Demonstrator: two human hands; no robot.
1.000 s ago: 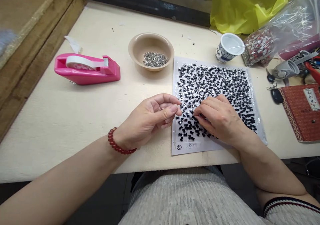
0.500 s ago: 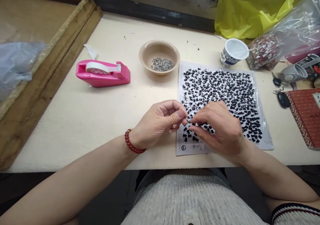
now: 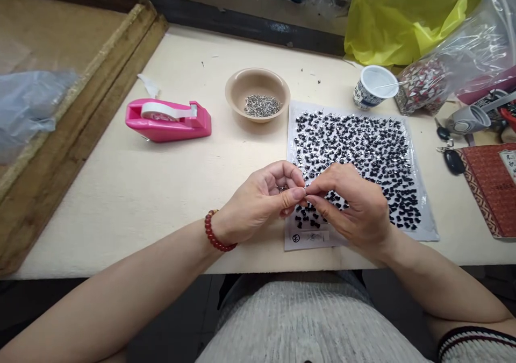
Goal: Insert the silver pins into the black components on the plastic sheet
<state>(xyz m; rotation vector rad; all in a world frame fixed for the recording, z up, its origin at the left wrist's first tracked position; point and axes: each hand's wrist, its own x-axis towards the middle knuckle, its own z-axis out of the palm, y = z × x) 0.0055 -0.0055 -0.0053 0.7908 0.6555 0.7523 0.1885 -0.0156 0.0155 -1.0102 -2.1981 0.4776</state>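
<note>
My left hand (image 3: 262, 196), with a red bead bracelet (image 3: 215, 233) at the wrist, is closed in a pinch. Small silvery metal pins (image 3: 283, 188) show within its curled fingers. Thumb and forefinger of my right hand (image 3: 352, 204) pinch together, meeting the left fingertips. Whatever lies between the tips is too small to make out. Both hands hover over the left front part of a white sheet (image 3: 292, 175) covered with rows of little black pieces (image 3: 346, 137), many with thin metal pins sticking up. Behind the hands, a beige bowl (image 3: 237, 91) holds a heap of similar metal pins (image 3: 262, 106).
Left of the bowl stands a pink tape dispenser (image 3: 173, 129). A wooden frame (image 3: 100, 83) borders the left side. At right are a paper cup (image 3: 373, 91), a bag of red and white bits (image 3: 427, 86), a yellow bag (image 3: 403, 21), keys (image 3: 453, 161) and a red-brown booklet (image 3: 492, 191).
The right thumb and forefinger, apart before, have closed and come up to the left fingertips. Metal pins now show in the left hand. The view has shifted slightly.
</note>
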